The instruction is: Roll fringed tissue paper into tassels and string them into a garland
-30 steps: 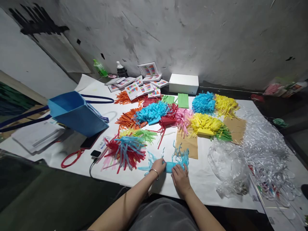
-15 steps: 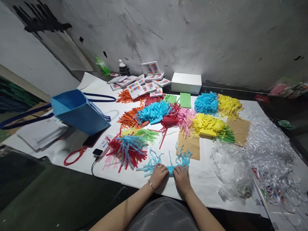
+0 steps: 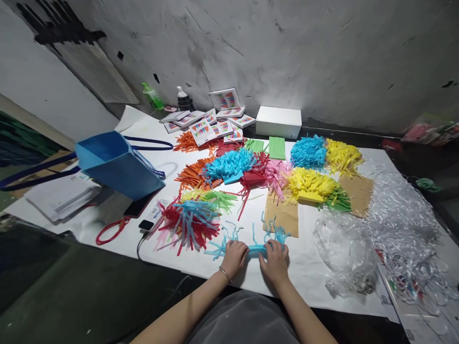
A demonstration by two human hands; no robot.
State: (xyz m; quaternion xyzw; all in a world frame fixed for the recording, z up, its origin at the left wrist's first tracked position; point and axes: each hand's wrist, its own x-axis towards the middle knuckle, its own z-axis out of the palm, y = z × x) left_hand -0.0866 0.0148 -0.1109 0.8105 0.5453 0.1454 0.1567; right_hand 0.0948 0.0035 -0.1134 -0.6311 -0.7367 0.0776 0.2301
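White paper-covered table [image 3: 315, 267], near edge: light-blue fringed roll [image 3: 255, 249], just right of red-and-blue tassel pile [image 3: 188, 222]. Your left hand [image 3: 234, 257] and right hand [image 3: 276, 260] clasp its ends; roll evenly, keeping fringes free.

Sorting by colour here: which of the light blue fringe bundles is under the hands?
The rolled light blue bundle at the near table edge, gripped between left hand and right hand; the other blue bundles lie farther back, untouched.
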